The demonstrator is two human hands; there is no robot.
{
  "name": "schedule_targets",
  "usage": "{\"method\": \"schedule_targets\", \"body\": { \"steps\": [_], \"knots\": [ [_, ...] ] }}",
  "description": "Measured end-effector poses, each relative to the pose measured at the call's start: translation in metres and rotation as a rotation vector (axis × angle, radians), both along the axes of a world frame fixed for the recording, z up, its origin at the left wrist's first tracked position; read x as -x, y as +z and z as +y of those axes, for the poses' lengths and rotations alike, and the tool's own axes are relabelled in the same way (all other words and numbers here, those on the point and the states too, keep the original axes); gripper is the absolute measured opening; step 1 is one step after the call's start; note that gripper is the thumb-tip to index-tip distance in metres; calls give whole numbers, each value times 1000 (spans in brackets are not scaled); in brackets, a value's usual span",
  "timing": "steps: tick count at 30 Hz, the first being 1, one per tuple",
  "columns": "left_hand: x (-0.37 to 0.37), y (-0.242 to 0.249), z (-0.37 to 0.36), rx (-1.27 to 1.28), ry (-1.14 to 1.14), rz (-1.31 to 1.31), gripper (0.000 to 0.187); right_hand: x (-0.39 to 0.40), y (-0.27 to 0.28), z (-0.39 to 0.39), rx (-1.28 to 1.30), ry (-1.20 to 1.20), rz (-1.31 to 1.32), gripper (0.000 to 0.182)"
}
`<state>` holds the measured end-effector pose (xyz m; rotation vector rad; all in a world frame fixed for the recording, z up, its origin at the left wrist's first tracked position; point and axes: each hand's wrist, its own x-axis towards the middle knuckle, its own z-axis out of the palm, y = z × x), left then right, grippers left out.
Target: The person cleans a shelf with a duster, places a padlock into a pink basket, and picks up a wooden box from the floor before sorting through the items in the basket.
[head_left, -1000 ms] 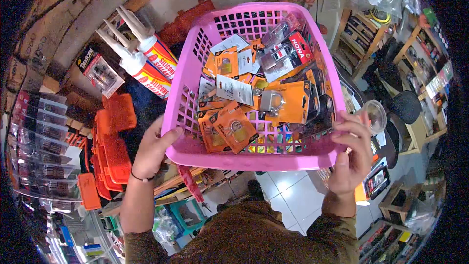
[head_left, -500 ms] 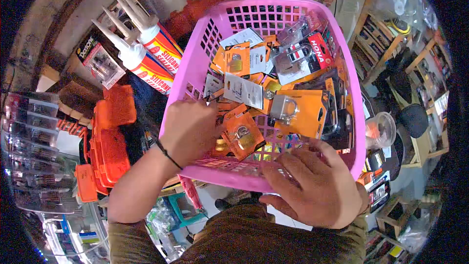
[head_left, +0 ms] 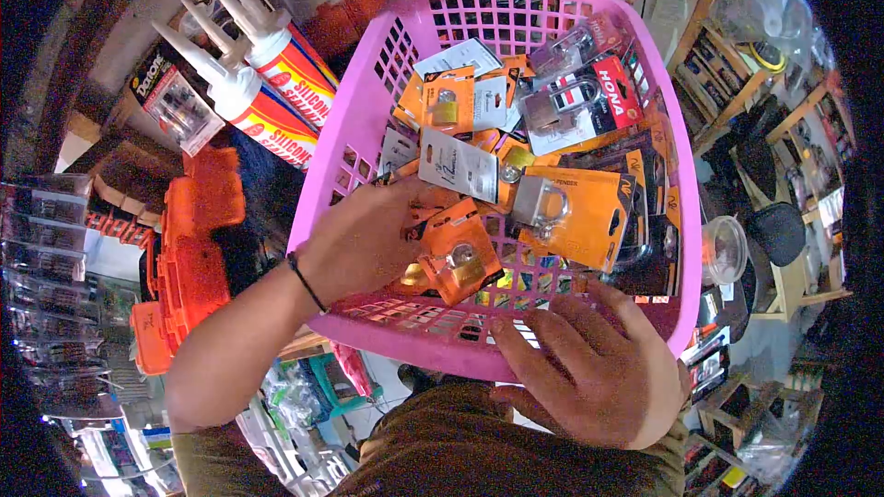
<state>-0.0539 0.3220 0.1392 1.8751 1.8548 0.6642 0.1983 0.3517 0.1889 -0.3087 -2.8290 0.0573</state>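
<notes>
A pink plastic basket with slotted walls holds several carded padlocks. My left hand, with a dark cord at the wrist, reaches over the left side into it. Its fingertips are hidden among the packs, beside an orange padlock pack and below a white card with handwriting. My right hand lies across the near rim, fingers over the inside and thumb on the outside. Ahead of it, inside the basket, lies a larger orange padlock pack. A red-and-white HONA padlock pack rests further back.
Silicone sealant tubes with white nozzles stand left of the basket, near a Dextone pack. An orange plastic case sits below them. A clear round tub stands at right, with wooden shelves beyond.
My left hand has reached further right and deeper among the packs. The near orange pack has shifted slightly. My right hand stays on the rim, and the view has shifted a little.
</notes>
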Motion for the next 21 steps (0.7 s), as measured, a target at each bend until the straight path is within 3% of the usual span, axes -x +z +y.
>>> {"method": "schedule_targets", "body": {
  "steps": [2,5,7,8,10,14,16,18,20,21],
  "knots": [
    [1,2,1,-82,-72,-98,21,-1,-1,1,-6,9,-1,49],
    [0,19,1,123,-56,-198,19,2,-1,0,26,16,61,42],
    [-15,54,-4,118,205,17,20,4,2,2,53,18,125,36],
    [-15,55,-7,105,205,18,20,4,5,2,95,1,149,35],
    [-14,55,-15,-262,247,21,21,2,10,1,120,-15,182,35],
    [-39,84,-45,-306,438,-107,17,-3,9,-4,21,-200,413,37],
    [-55,91,-65,-342,431,-226,14,1,16,-14,128,-202,673,40],
    [-68,94,-86,-546,318,-454,13,7,24,-31,176,-204,684,39],
    [-72,97,-113,-517,267,-509,13,13,22,-46,485,-128,755,43],
    [-72,94,-123,-649,173,-548,13,13,25,-54,479,-123,756,43]
  ]
}}
